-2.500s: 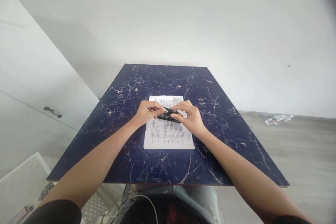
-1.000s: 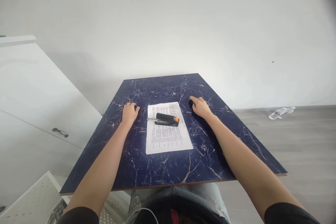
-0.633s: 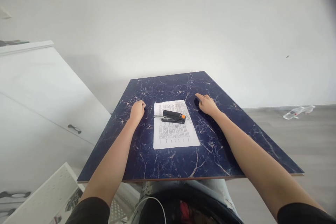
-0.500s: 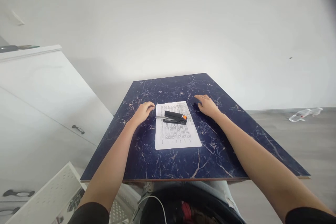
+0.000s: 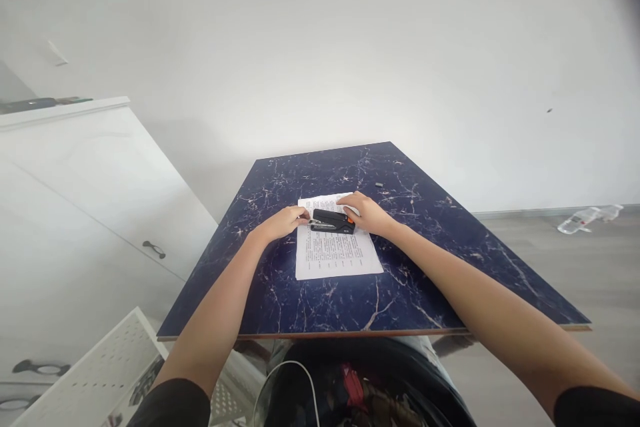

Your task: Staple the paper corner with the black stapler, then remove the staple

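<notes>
Palms down, left hand (image 5: 280, 223) and right hand (image 5: 365, 212) touch the stapler's (image 5: 331, 221) ends.

Both forearms stretch forward. The left hand (image 5: 280, 223) lies flat at the left end of the stapler (image 5: 331, 221); the right hand (image 5: 367, 213) curls over its right end.

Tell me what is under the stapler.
A printed sheet of paper lies under the stapler, itself on the dark marbled table. The text beneath the stapler is covered; the left hand and right hand hide parts of the sheet beside it.
</notes>
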The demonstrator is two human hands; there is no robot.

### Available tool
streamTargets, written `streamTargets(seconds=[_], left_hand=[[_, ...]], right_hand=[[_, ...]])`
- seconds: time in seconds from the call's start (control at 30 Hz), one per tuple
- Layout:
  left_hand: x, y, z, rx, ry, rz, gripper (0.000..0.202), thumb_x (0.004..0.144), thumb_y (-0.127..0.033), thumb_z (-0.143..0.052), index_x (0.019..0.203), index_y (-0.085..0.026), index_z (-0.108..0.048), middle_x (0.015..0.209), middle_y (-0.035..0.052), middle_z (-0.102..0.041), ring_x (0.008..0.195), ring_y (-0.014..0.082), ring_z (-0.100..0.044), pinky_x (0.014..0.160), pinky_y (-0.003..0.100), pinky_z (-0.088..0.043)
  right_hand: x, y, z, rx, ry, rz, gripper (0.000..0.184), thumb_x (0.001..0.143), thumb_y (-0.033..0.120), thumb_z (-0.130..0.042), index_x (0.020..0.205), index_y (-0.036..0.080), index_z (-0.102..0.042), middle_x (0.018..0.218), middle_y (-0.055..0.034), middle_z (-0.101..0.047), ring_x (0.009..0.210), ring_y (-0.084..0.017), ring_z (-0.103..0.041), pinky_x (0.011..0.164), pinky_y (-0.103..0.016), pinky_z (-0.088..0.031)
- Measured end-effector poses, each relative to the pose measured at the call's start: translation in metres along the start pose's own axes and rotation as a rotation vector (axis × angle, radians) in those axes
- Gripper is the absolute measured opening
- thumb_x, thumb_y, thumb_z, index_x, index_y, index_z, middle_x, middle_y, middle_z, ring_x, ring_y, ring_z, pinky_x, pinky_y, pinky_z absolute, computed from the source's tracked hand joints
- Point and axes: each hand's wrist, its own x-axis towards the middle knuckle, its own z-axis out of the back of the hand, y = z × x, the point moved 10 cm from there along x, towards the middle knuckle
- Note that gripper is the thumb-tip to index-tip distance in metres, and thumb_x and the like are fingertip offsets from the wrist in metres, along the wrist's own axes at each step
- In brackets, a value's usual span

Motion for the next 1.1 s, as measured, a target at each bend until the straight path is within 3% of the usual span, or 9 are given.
streamTargets(seconds=[0.33, 0.6, 0.8, 0.9, 0.97, 1.1], left_hand=[[0.003, -0.009, -0.002, -0.028, -0.027, 0.013, 0.024, 0.100, -0.034, -0.056, 0.110, -0.019, -0.073, 0.115, 0.0112, -0.075, 0.102, 0.0273, -0.070, 0.085, 0.037, -0.053], [0.003, -0.013, -0.001, -0.004, -0.033, -0.026, 0.025, 0.098, -0.036, -0.060, 0.108, -0.020, -0.076, 0.115, 0.0117, -0.076, 0.105, 0.0281, -0.071, 0.092, 0.040, -0.054], [0.003, -0.012, 0.000, -0.074, -0.028, -0.024, 0.023, 0.093, -0.037, -0.066, 0.106, -0.023, -0.080, 0.112, 0.0102, -0.079, 0.102, 0.0286, -0.074, 0.093, 0.043, -0.056], [0.000, -0.003, 0.003, -0.158, -0.005, -0.016, 0.034, 0.089, -0.039, -0.073, 0.119, -0.024, -0.077, 0.118, 0.0104, -0.079, 0.108, 0.0298, -0.074, 0.099, 0.045, -0.056], [-0.003, 0.008, 0.006, -0.214, 0.009, 0.004, 0.044, 0.086, -0.038, -0.076, 0.128, -0.026, -0.074, 0.124, 0.0106, -0.077, 0.115, 0.0299, -0.073, 0.103, 0.045, -0.055], [-0.005, 0.025, 0.007, -0.321, 0.040, 0.004, 0.036, 0.086, -0.035, -0.074, 0.120, -0.026, -0.078, 0.128, 0.0098, -0.076, 0.120, 0.0287, -0.072, 0.107, 0.046, -0.054]], right_hand=[[-0.001, -0.010, -0.004, 0.003, 0.016, -0.002, 0.033, 0.098, 0.015, -0.049, 0.119, 0.020, -0.074, 0.118, -0.0070, -0.076, 0.110, -0.028, -0.064, 0.100, -0.048, -0.054], [-0.001, -0.015, -0.006, 0.018, 0.029, 0.000, 0.034, 0.099, 0.017, -0.047, 0.118, 0.020, -0.075, 0.117, -0.0081, -0.076, 0.110, -0.028, -0.064, 0.101, -0.049, -0.053], [0.000, -0.006, 0.002, 0.121, 0.003, -0.061, 0.034, 0.104, 0.040, -0.053, 0.126, 0.024, -0.073, 0.124, -0.0084, -0.075, 0.112, -0.027, -0.067, 0.100, -0.046, -0.054], [-0.001, 0.004, -0.004, 0.198, 0.089, -0.078, 0.045, 0.096, 0.048, -0.068, 0.133, 0.024, -0.069, 0.128, -0.0097, -0.073, 0.110, -0.027, -0.070, 0.093, -0.041, -0.057], [-0.002, 0.008, -0.011, 0.214, 0.165, -0.079, 0.052, 0.088, 0.046, -0.077, 0.134, 0.024, -0.069, 0.126, -0.0101, -0.074, 0.105, -0.027, -0.072, 0.089, -0.039, -0.058], [-0.004, 0.005, -0.019, 0.249, 0.236, -0.099, 0.052, 0.081, 0.036, -0.082, 0.131, 0.026, -0.071, 0.116, -0.0077, -0.077, 0.097, -0.025, -0.073, 0.083, -0.037, -0.058]])
